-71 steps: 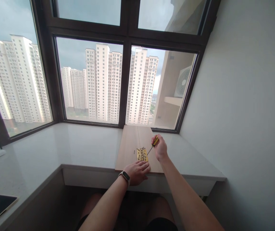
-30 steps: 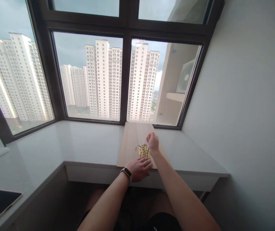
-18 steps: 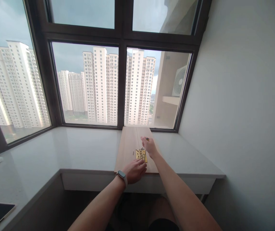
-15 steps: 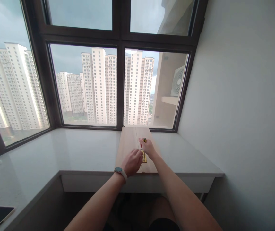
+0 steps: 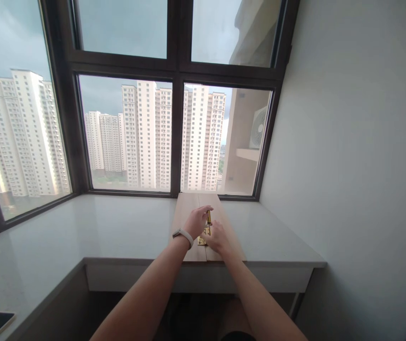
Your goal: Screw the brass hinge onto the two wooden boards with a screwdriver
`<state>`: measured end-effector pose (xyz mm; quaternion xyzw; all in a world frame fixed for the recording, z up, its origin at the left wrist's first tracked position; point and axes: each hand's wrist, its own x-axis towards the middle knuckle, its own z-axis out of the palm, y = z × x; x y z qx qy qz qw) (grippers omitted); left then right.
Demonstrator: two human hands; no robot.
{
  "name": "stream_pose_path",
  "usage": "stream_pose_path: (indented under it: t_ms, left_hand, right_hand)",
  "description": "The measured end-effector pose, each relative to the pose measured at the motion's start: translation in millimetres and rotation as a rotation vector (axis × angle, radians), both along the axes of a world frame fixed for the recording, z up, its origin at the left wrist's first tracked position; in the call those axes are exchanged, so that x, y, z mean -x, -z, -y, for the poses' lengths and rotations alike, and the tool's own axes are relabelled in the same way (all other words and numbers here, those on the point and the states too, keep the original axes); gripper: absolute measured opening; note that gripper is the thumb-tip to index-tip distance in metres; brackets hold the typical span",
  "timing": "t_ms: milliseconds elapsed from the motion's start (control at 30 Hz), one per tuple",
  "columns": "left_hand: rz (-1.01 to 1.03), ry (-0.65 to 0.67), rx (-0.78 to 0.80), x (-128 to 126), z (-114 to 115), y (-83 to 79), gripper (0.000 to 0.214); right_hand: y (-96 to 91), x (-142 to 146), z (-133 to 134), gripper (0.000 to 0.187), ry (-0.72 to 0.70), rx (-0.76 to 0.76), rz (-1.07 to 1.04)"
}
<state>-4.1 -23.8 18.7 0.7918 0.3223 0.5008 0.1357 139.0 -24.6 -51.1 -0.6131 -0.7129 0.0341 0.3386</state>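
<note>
Looks like screw-driving, left hand (image 5: 197,222) has its fingers clamped on a yellow-and-black screwdriver (image 5: 209,218) over the gold metal hinge (image 5: 202,241) on a pale wooden board (image 5: 185,208), right hand (image 5: 219,237) lower (can't tell if closed), so keep it straight next.

The hinge (image 5: 202,241) lies on boards (image 5: 186,210) atop the counter (image 5: 131,229), before the window (image 5: 176,132).
</note>
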Motion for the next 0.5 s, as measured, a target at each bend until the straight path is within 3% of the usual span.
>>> stream_pose_path:
  t_ms: [200,500]
  left_hand:
    - [0.008,0.016,0.098,-5,-8,0.7,0.034]
    - [0.095,0.095,0.149,-7,-9,4.4,0.035]
  right_hand:
    - [39.9,-13,20,0.108,0.057,0.182,0.214]
    - [33.7,-7,25,0.118,0.058,0.254,0.259]
